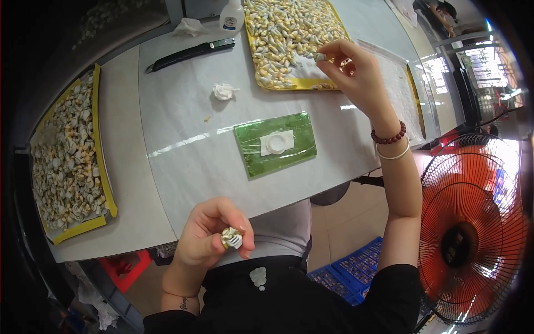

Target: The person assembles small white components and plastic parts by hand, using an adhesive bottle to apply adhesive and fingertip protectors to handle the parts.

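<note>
Near the table's front edge, my left hand [214, 231] is closed round a small white-and-gold moulded piece [232, 238] with dark stripes on its end. My right hand [350, 69] reaches over the near right part of a yellow-edged tray [303, 84]. Its thumb and forefinger pinch a small pale piece [319, 57] with a greenish tint. Many similar white-and-yellow pieces [289, 30] fill the tray, with bare white lining below my fingers. Between my hands lies a green rectangular pad [253, 161], bearing a white round shallow dish [276, 143] on a folded white tissue [265, 149].
At the left, another yellow-edged tray [105, 183] holds many small pieces. A black-handled tool [189, 54], a crumpled tissue [223, 92] and a white bottle [232, 16] are on the far side. An orange fan [473, 234] stands right, beside blue crates [350, 270] below the table.
</note>
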Demonstrator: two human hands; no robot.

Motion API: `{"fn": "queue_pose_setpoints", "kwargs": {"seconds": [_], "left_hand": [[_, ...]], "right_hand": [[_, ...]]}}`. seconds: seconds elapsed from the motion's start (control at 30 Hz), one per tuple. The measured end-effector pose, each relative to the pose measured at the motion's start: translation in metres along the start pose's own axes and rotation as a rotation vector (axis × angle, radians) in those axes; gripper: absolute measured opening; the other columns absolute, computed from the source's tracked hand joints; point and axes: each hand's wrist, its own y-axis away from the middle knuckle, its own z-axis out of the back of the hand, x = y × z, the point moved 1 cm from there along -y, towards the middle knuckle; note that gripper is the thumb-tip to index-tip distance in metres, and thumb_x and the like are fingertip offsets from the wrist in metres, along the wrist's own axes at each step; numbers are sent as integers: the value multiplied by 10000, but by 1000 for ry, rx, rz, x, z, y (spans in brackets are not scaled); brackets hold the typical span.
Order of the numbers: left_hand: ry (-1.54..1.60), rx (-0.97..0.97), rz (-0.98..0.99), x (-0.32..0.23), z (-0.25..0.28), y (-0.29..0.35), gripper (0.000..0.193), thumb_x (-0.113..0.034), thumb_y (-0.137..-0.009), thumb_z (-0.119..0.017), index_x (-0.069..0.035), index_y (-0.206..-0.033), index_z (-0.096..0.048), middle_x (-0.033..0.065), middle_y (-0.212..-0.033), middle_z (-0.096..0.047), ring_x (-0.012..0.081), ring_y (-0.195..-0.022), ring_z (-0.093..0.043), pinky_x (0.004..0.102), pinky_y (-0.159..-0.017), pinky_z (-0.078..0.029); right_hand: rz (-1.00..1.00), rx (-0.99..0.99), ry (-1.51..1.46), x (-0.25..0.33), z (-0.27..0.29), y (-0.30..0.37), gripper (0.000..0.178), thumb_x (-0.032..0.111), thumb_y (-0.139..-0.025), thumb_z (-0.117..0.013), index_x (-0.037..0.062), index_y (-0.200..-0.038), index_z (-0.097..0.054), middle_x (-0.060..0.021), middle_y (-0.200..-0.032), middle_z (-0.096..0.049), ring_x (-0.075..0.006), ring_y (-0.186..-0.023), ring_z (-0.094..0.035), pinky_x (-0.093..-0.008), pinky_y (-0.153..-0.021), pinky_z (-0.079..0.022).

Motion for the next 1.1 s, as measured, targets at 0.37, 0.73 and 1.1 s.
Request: {"fn": "queue_pose_setpoints", "kwargs": {"seconds": [0.37,0.73,1.1], "left_hand": [[-26,-26,-5,0,-3,-2,351,-301,-760,-677,-20,-899,-518,140,-778,-592,169,-627,-569,268,-561,-480],[-20,-187,-7,-7,-15,-7,239,-257,-853,-492,-27,-902,-447,162,-897,-498,152,-681,-518,273,-559,-474],[-1174,-90,-466,-1,-27,-20,396,-315,-743,-687,-20,-950,-523,49,-827,-429,81,-643,-398,194,-512,-347]], "right_hand": [[193,-32,186,11,-6,9,147,54,-706,-622,59,-842,-568,-37,-791,-601,-185,-671,-538,-290,-614,-445],[661,-219,83,71,-17,48,321,-62,-587,-708,54,-846,-558,-95,-807,-578,-210,-648,-554,-292,-533,-457],[490,-193,-288,123,-36,118,238,17,-611,-688,-14,-827,-593,-123,-824,-584,-194,-634,-544,-251,-503,-449]]}}
